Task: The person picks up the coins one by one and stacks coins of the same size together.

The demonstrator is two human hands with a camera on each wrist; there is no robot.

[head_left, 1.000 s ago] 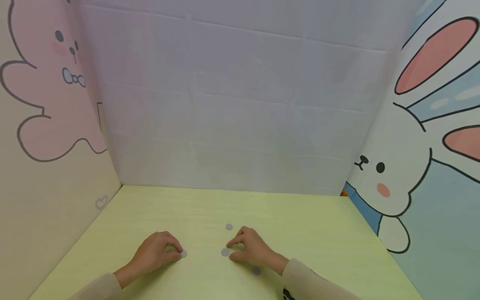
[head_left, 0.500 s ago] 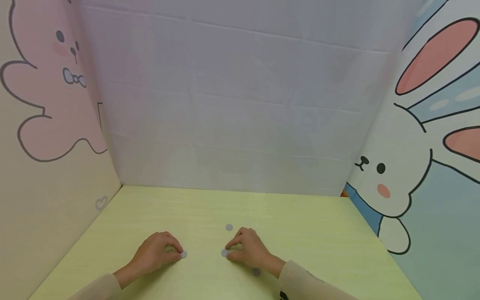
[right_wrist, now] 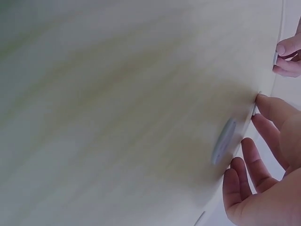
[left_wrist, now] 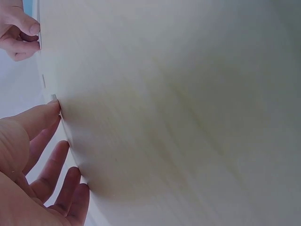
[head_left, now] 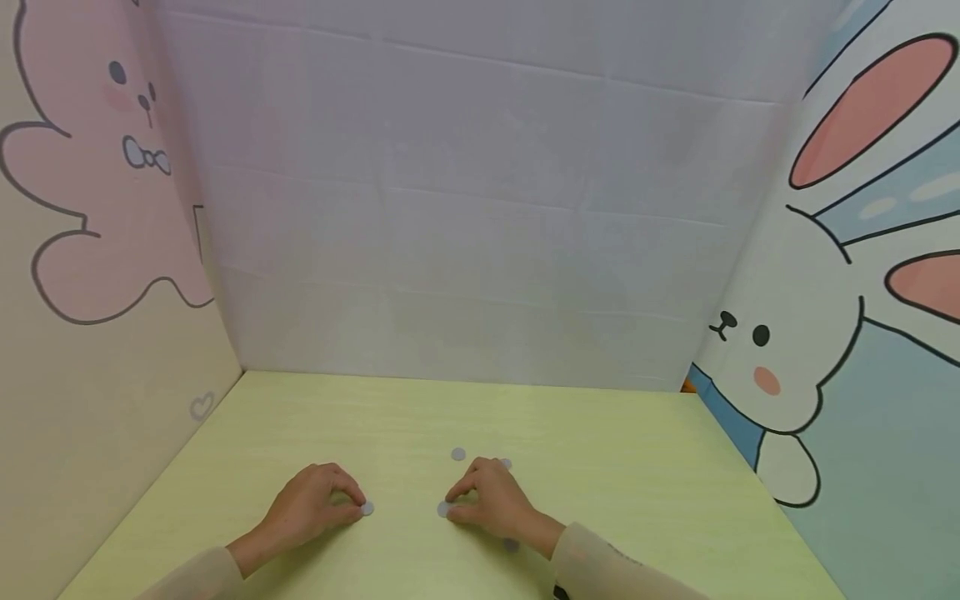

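Observation:
My left hand pinches a small flat grey disc by its edge, between thumb and index finger, on the yellow tabletop. Its other fingertips rest on the table in the left wrist view. To the right, my right hand grips a second grey disc between thumb and index finger; this disc is also seen edge-on in the right wrist view. A gap of bare table separates the two held discs. Under the right wrist, in shadow, lies another disc, which appears large in the right wrist view.
Behind the right hand, a loose disc lies flat, and one more disc is partly hidden by the knuckles. A pale back wall and side panels with cartoon animals, including a rabbit panel, enclose the table.
My right hand has closed in on its disc and shifted it slightly left and nearer to me. A disc behind the right knuckles has come into view. The left hand stays in place.

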